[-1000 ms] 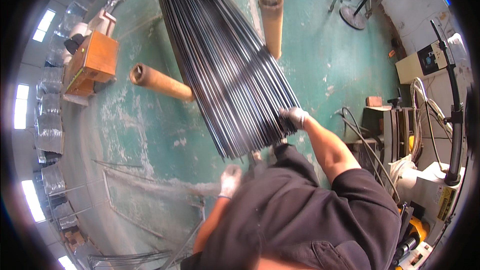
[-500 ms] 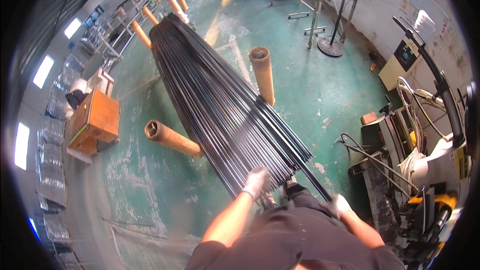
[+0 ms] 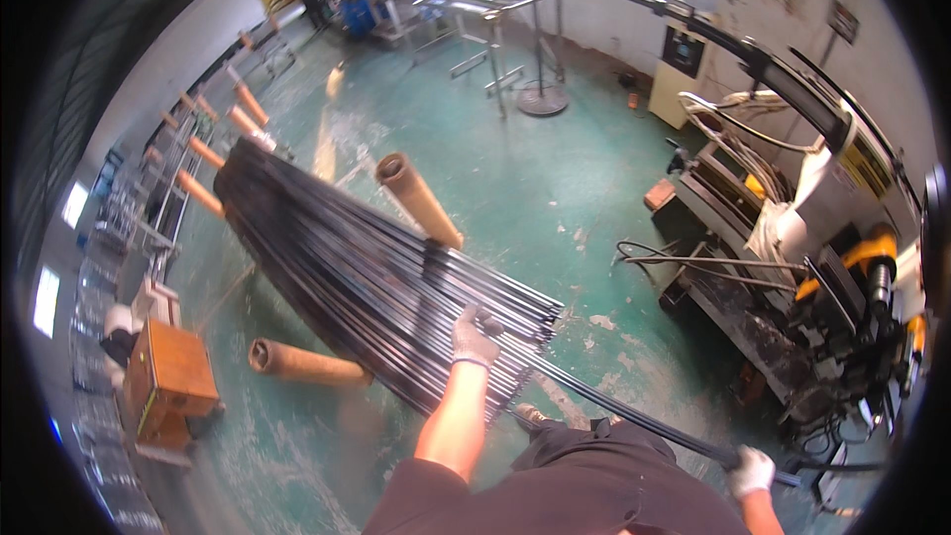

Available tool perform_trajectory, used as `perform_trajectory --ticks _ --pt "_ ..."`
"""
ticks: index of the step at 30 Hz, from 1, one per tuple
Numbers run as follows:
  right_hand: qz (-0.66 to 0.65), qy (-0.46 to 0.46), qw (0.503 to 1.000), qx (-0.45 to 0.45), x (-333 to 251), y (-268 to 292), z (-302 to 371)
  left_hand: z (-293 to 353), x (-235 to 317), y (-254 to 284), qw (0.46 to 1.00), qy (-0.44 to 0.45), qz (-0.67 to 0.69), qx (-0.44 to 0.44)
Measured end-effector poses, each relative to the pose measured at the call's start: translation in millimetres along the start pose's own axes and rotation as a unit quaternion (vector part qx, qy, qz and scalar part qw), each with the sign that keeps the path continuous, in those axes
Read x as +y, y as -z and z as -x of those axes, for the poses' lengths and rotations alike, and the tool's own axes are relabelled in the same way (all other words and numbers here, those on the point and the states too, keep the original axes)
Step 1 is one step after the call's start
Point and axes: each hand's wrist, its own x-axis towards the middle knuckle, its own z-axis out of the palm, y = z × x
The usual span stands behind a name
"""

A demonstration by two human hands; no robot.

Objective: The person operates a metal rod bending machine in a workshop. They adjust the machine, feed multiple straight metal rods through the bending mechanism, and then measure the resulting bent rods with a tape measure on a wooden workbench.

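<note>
Rods (image 3: pixel 634 416), several, black, jutting from the pile (image 3: pixel 337 248); right hand (image 3: pixel 753 472) closed round their near end, left hand (image 3: pixel 475 339) at the pile, grip cannot be told. Probably light singly, smooth, whippy; best held near the end and mid-length.

Glossy metal-looking rods (image 3: pixel 381 272), matt cardboard-like tubes (image 3: pixel 423 204), cloth-looking gloves (image 3: pixel 475 342), smooth wooden cabinet (image 3: pixel 176 372), scuffed green floor (image 3: pixel 555 178)
</note>
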Motion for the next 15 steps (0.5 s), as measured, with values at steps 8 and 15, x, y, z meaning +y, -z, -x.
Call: perform_trajectory --ticks 8,15 --pt "-0.004 0.013 0.999 0.049 54.3 -54.1 -29.3 104.2 -110.8 -26.0 0.994 0.061 -0.057 -0.063" --pt "0.032 -0.215 0.971 0.095 311.0 -119.7 76.5 220.9 -87.5 -147.7 0.924 -0.120 -0.197 -0.303"
